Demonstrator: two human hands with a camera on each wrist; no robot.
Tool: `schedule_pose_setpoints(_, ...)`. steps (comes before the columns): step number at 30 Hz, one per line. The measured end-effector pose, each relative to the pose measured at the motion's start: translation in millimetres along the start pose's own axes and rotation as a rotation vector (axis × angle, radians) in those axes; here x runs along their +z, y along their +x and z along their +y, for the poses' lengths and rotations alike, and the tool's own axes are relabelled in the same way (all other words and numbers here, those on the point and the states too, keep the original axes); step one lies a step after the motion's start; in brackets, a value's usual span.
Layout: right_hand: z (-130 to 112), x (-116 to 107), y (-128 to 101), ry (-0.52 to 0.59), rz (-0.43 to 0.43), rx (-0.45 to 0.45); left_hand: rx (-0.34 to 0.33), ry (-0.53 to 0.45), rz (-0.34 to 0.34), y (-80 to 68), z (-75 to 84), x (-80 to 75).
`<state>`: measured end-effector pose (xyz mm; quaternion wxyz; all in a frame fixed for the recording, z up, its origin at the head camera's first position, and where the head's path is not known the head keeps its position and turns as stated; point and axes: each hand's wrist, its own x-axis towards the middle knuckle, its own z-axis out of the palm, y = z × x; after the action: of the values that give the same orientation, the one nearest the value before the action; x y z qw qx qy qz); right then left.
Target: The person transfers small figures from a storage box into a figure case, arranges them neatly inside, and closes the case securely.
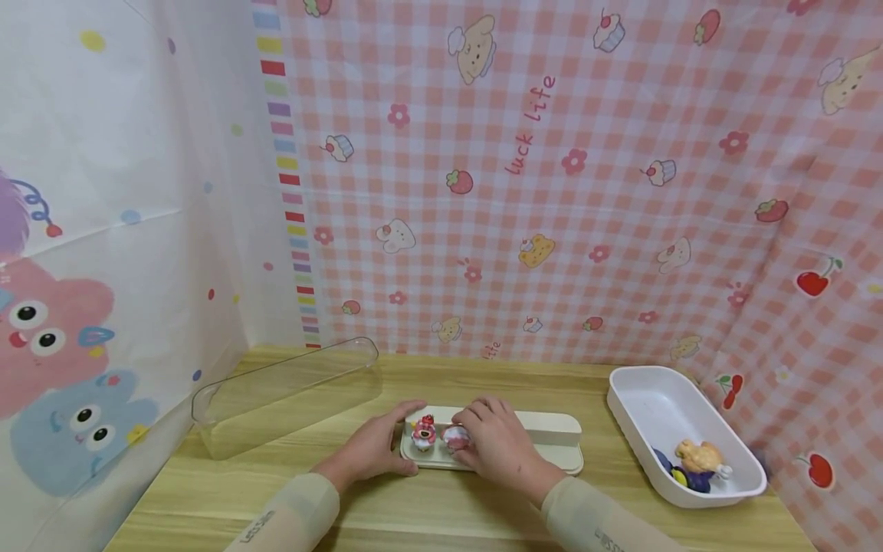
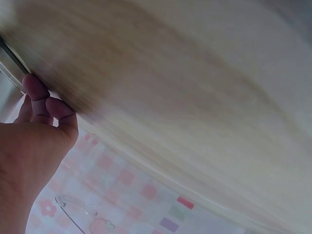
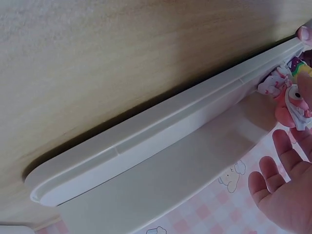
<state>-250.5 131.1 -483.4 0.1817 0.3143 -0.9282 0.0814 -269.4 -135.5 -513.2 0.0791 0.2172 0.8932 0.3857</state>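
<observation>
At the near middle of the worktop (image 1: 428, 514) we see both hands on a long cream tray (image 1: 545, 445). The left hand (image 1: 375, 448) curls its fingers and thumb round the tray's left end, which looks to us like a bracing grip that keeps the tray from sliding. The right hand (image 1: 497, 445) lies over a pink-and-white figurine (image 1: 455, 437), fingers bent about it, though we cannot tell whether they pinch it or only rest on it. Just beside it, at its 9 o'clock, a red-and-pink figurine (image 1: 424, 433) stands upright on the tray.

Outward from the hands, a clear plastic cover (image 1: 283, 395) lies on its side at 10 o'clock — off the tray, leaving it open. At 3 o'clock sits a white bin (image 1: 648, 406) holding more small toys (image 1: 697, 464).

The worktop is pale wood grain, hemmed in by a pink gingham cloth (image 1: 552, 192) behind and to the right — and a white cartoon sheet (image 1: 103, 230) on the left.
</observation>
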Motion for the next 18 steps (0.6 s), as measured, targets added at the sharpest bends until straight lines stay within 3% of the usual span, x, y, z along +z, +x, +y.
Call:
schedule_pose_setpoints(11,3,-7,-3,0.023,-0.006,0.011,0.006,-0.010,0.008,-1.4,-1.3,0.7)
schedule_pose_setpoints(15,21,-29,-8,0.031,-0.010,0.062,0.005,-0.010,0.007,-1.1,-1.0,2.3)
schedule_pose_setpoints(18,52,-56,-17,0.038,-0.002,0.159,0.007,-0.009,0.007,-0.4,-0.5,3.8)
